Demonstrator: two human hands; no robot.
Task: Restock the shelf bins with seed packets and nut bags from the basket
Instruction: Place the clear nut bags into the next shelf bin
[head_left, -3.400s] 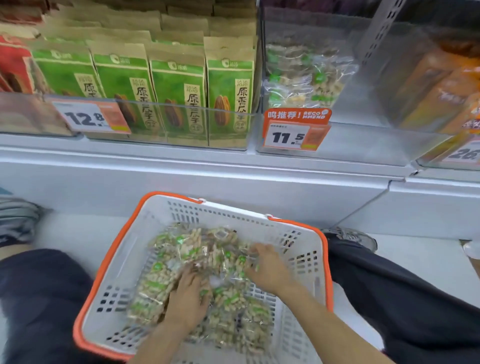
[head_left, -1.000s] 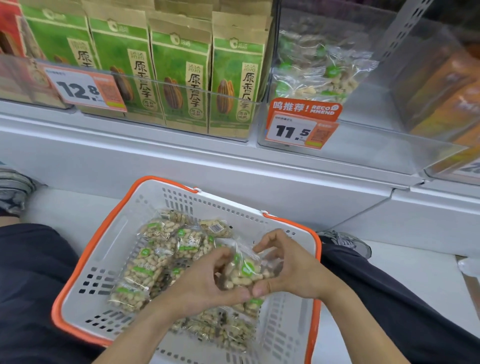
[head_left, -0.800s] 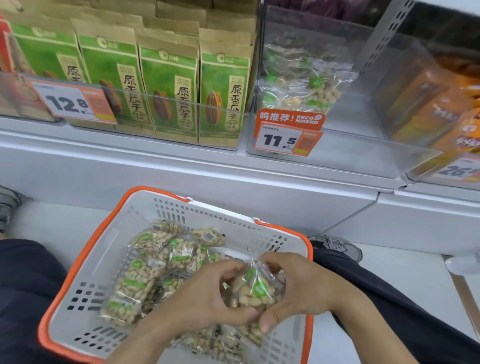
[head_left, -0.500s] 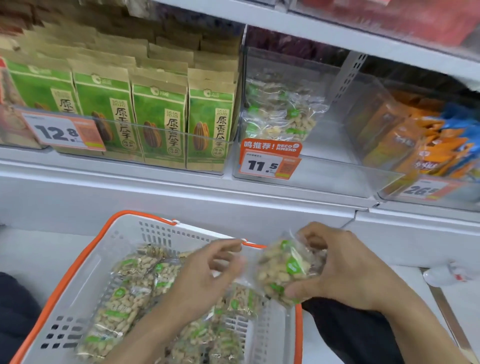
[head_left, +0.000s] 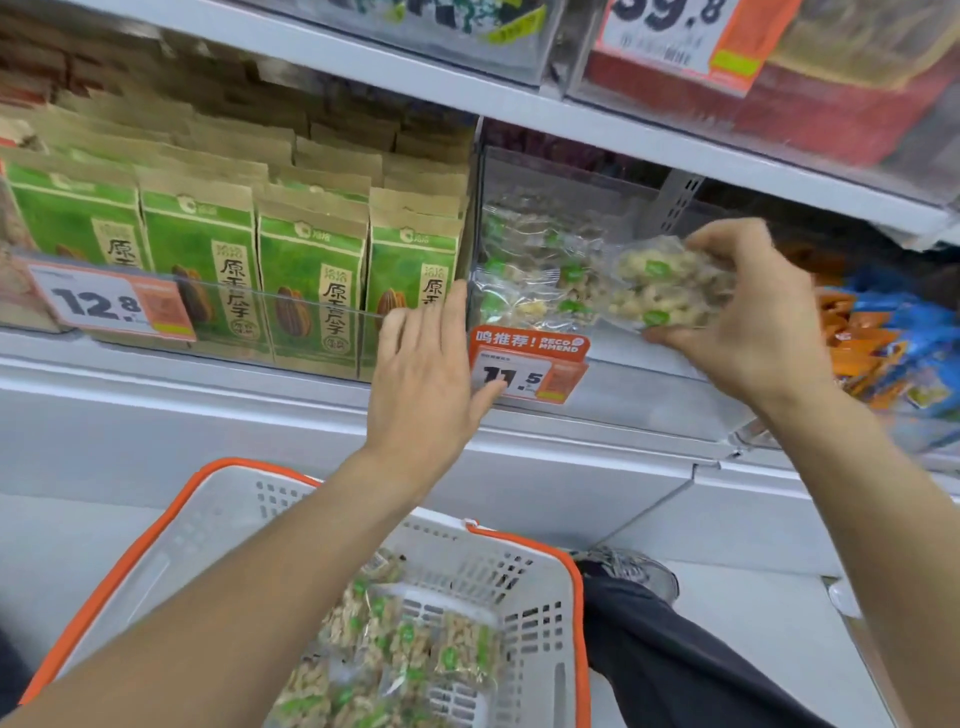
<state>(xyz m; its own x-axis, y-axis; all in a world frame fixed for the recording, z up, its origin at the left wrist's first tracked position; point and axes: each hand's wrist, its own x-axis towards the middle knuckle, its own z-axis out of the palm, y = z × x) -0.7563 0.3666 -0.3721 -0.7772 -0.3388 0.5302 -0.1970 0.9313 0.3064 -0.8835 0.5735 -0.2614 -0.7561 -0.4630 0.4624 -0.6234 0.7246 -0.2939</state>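
Right hand (head_left: 748, 317) pinches a clear nut bag (head_left: 662, 283) by its edges, thumb beneath, holding it level at the mouth of the clear shelf bin (head_left: 613, 364), at two o'clock from the basket (head_left: 540, 566). Left hand (head_left: 426, 374) is flat and empty, fingers straight, at the bin's front left edge, judged to steady it. Bagged stock fills the bin's nine o'clock side; open floor remains toward three o'clock. More bags lie in the basket.

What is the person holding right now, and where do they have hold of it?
The right hand grips a clear plastic bag of pale nuts with green labels by its right end, fingers above, thumb below. The left hand holds nothing.
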